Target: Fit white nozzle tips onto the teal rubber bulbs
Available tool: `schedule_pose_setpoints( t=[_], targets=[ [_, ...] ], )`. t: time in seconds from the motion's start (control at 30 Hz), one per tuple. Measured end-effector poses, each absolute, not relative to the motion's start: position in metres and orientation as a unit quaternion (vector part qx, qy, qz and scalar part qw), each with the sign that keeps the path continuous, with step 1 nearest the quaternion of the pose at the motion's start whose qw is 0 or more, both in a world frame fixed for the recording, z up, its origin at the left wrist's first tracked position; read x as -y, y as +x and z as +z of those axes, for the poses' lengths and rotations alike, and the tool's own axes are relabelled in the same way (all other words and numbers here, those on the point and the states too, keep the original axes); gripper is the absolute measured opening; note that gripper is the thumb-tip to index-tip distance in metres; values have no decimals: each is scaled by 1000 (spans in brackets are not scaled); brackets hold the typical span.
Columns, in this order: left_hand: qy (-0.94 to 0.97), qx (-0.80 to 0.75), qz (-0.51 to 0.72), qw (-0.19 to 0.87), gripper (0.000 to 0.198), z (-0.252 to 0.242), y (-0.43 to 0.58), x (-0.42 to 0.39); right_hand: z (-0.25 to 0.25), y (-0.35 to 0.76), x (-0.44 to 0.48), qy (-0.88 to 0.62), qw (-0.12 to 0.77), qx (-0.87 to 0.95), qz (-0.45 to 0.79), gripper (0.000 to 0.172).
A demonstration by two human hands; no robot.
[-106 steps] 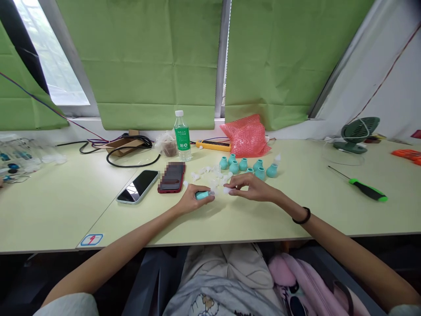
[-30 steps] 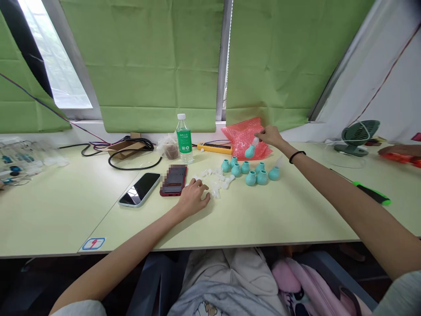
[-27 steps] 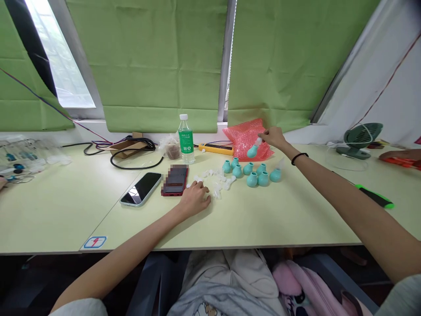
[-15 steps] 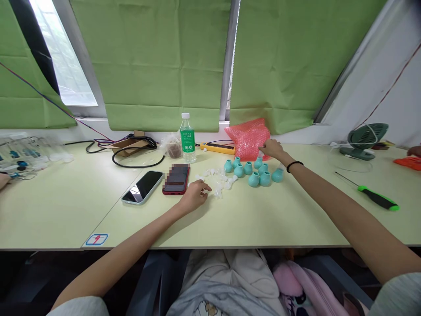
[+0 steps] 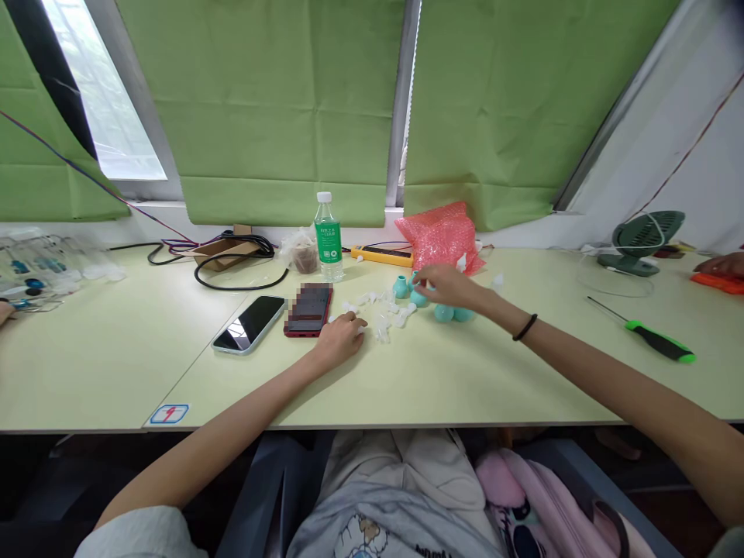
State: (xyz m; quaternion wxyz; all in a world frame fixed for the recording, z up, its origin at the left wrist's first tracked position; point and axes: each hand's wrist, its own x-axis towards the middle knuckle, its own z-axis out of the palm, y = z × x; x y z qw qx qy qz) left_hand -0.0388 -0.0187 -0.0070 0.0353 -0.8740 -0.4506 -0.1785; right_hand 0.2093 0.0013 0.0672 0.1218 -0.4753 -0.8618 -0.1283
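Note:
My left hand (image 5: 342, 339) rests on the table beside the red-edged phone, fingers curled together at a small white piece near the fingertips. Small clear and white plastic pieces (image 5: 384, 319) lie just right of it. My right hand (image 5: 445, 285) is over the group of turquoise bulb-shaped pieces (image 5: 400, 287), hiding several of them. Its fingertips are closed together near the upper pieces; whether they hold anything is hidden. Behind the hand a white tip stands up in front of the pink bubble-wrap bag (image 5: 435, 236).
Two phones, one pale-edged (image 5: 249, 324) and one red-edged (image 5: 310, 310), lie left. Behind stand a water bottle (image 5: 329, 240) and a yellow tool (image 5: 380, 256). A screwdriver (image 5: 663, 342) and green fan (image 5: 642, 240) are right. Other people's hands show at both edges.
My right hand has moved left and slightly toward me, from the bag's edge to over the turquoise pieces. A white tip now stands where it was. My left hand has barely moved.

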Motion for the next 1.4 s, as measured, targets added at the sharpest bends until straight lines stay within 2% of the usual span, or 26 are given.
schedule_pose_setpoints(
  t=[0.07, 0.17, 0.33, 0.43, 0.6, 0.73, 0.87, 1.13, 1.33, 1.4],
  targets=[
    [-888, 424, -177, 20, 27, -9, -38, 18, 54, 190, 14, -407, 69, 907, -85, 23],
    [-899, 379, -218, -13, 29, -12, -38, 16, 36, 174, 24, -405, 28, 909, -91, 28],
    [-888, 365, -269, -70, 31, -13, -38, 15, 21, 172, 17, -436, 17, 895, -95, 24],
    [-881, 371, -282, -76, 26, -12, -37, 18, 18, 176, 18, -426, 85, 898, -75, 23],
    [-881, 370, -295, 9, 24, -4, -32, 20, 9, 181, 33, -431, 273, 860, -20, 21],
    [-893, 392, -211, 63, 29, 12, -12, 9, -4, 182, 40, -433, 396, 806, 75, 13],
    [-879, 464, -83, 70, 25, 24, 16, -9, -16, 183, 41, -463, 482, 725, 166, 11],
    [-873, 478, -74, 56, 16, 13, 39, -28, -20, 179, 42, -476, 524, 661, 248, 15],
    [-893, 428, -138, 25, 21, 18, 11, -10, -18, 177, 44, -478, 523, 655, 264, 19],
    [-903, 378, -203, -22, 22, 17, -2, -2, -18, 176, 44, -469, 519, 660, 273, 19]
  ],
)
